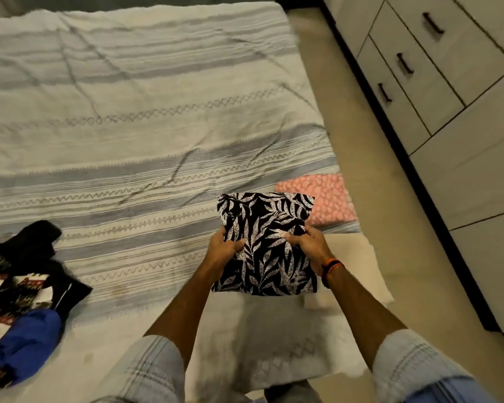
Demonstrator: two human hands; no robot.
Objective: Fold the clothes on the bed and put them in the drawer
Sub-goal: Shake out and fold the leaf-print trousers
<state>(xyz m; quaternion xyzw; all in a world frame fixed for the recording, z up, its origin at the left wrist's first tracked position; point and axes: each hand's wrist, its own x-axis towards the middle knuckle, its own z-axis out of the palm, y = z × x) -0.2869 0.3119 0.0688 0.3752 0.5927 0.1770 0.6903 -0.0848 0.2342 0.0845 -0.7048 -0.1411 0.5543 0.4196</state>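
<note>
A folded black garment with a white leaf print is held above the bed's near right corner. My left hand grips its left edge with the thumb on top. My right hand grips its right edge the same way. A folded pink patterned garment lies on the bed just beyond it, at the right edge. A heap of unfolded clothes, black, patterned and blue, lies at the near left of the bed. The drawers with dark handles are shut, in the cabinet at the right.
The bed is covered with a striped, wrinkled grey-white spread. A strip of beige floor runs between the bed and the white cabinet. A dark plinth runs along the cabinet's base.
</note>
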